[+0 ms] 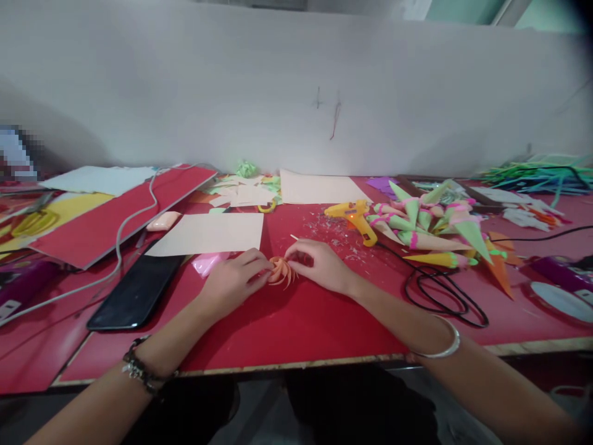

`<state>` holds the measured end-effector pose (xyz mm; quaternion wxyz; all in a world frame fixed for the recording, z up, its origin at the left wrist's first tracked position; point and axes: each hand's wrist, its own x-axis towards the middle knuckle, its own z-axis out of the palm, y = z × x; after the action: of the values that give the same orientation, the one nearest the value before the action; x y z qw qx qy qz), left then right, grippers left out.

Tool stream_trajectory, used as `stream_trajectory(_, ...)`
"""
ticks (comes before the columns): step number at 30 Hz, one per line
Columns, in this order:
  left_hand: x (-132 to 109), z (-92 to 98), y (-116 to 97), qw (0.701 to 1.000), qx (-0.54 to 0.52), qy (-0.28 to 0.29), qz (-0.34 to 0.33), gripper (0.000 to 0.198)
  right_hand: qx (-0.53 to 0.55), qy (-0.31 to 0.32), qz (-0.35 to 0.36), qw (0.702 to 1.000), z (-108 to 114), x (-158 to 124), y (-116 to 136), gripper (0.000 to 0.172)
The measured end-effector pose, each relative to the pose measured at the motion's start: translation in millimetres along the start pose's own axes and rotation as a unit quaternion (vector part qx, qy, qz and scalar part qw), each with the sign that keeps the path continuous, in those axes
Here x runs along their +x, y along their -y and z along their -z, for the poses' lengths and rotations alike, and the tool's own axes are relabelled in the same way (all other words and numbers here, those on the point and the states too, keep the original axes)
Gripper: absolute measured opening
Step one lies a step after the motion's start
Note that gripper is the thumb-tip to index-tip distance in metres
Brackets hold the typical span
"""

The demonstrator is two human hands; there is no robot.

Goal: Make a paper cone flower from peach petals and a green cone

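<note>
A small orange paper flower (281, 271) with curled petals lies on the red table (301, 327) between my two hands. My left hand (234, 279) pinches its left side with closed fingers. My right hand (319, 262) is closed on its right side and also holds a thin stick (294, 237) that pokes up from the fingers. A dark beaded bracelet sits on my left wrist and a silver bangle on my right.
A black phone (136, 292) lies left of my hands, beige paper sheets (210, 233) behind them. A yellow glue gun (354, 217) with a black cord (438, 290) lies right, beside a pile of paper cones (430, 225). Red boards and a grey cable (120, 238) lie far left.
</note>
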<state>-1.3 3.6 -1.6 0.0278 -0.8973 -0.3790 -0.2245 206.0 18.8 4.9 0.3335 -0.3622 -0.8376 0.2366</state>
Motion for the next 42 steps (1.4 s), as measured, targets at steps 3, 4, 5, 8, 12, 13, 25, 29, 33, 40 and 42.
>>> stream_trajectory(3, -0.4, -0.2, 0.4, 1.000, -0.001, -0.004, 0.003, 0.018, -0.011, -0.002, 0.016, 1.000, 0.6, 0.2, 0.7, 0.007)
stream_trajectory(4, -0.7, -0.2, 0.4, 1.000, -0.003, -0.006, 0.004, 0.018, -0.013, -0.002, 0.021, 1.000, 0.8, 0.0, 1.3, 0.007)
stream_trajectory(5, -1.0, -0.1, 0.3, 1.000, -0.006, -0.005, 0.004, 0.016, -0.015, -0.002, 0.028, 1.000, 1.1, -0.3, 2.2, 0.007)
stream_trajectory(8, -1.5, 0.6, -0.4, 1.000, -0.025, 0.006, 0.007, 0.013, -0.016, -0.001, 0.047, 0.999, 2.1, -1.3, 5.3, 0.007)
stream_trajectory(12, -1.1, 0.9, -0.6, 0.999, -0.042, 0.014, 0.011, 0.012, -0.020, 0.005, 0.057, 0.998, 5.0, -2.2, 7.9, 0.011)
stream_trajectory(13, -1.0, 1.0, -0.5, 0.999, -0.044, 0.017, 0.012, 0.011, -0.021, 0.007, 0.060, 0.998, 5.9, -2.2, 7.8, 0.011)
stream_trajectory(25, -0.6, 1.4, 0.0, 0.999, -0.046, 0.014, -0.014, 0.012, -0.086, 0.021, 0.096, 0.991, 5.6, -3.6, 3.4, 0.013)
stream_trajectory(29, 0.1, 1.6, -0.5, 0.999, -0.029, -0.002, -0.037, 0.013, -0.101, 0.040, 0.089, 0.990, 5.4, -4.6, 3.2, 0.015)
stream_trajectory(33, 0.9, 2.1, -1.2, 0.997, -0.023, -0.016, -0.068, 0.019, -0.076, 0.041, 0.093, 0.992, 5.8, -4.4, 4.3, 0.015)
stream_trajectory(40, -1.0, 4.9, -0.7, 0.996, -0.024, -0.018, -0.085, 0.027, -0.032, 0.040, 0.082, 0.995, 6.0, -4.5, 5.0, 0.011)
stream_trajectory(42, -1.7, 6.1, -0.2, 0.996, -0.017, -0.011, -0.083, 0.027, -0.023, 0.044, 0.080, 0.996, 6.2, -4.5, 5.5, 0.010)
